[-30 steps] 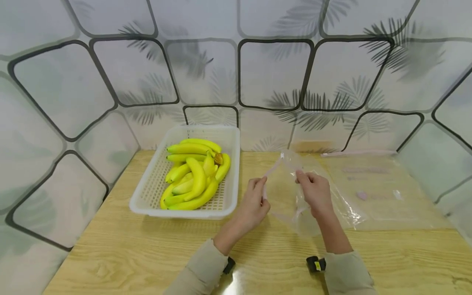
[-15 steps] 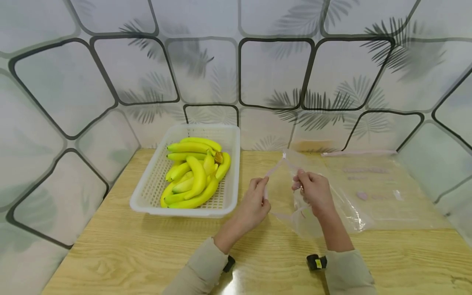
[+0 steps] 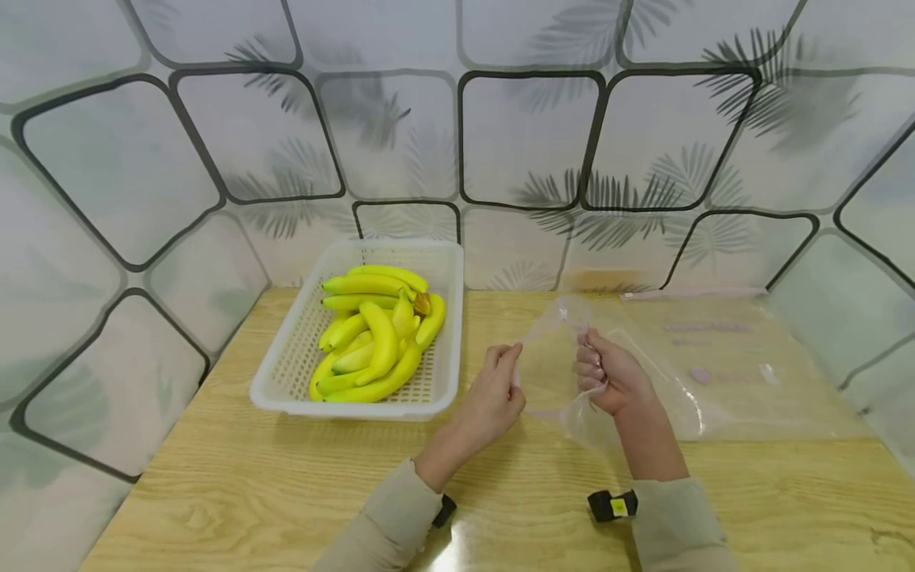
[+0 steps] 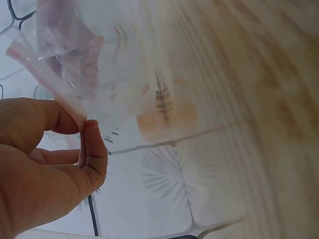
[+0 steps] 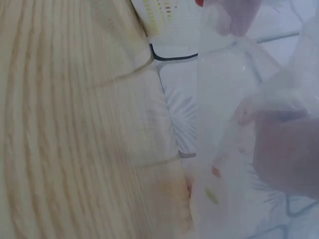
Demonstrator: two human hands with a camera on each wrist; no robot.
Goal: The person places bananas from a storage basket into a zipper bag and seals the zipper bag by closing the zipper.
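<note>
Head: I see left hand (image 3: 489, 395) pinching clear bag (image 3: 547, 370) by rim, right hand (image 3: 616, 373) curled gripping opposite rim, bag above mid-counter (image 3: 236, 492); basket (image 3: 350, 411) of bananas (image 3: 384, 342) toward back-left corner. Left wrist: pinch on pinkish strip (image 4: 49, 85). Right wrist: bag veils right hand.

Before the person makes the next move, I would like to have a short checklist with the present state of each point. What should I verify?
1. Left hand pinches the edge of the clear bag: ok.
2. Right hand grips the opposite edge: looks ok, though film blurs the exact hold.
3. Opening spread between both hands: ok.
4. Bananas inside the white basket: ok.
5. Basket resting on the table, left of the hands: ok.
6. Held bag free from the flat bag at right: cannot tell, the transparent layers blend.
</note>
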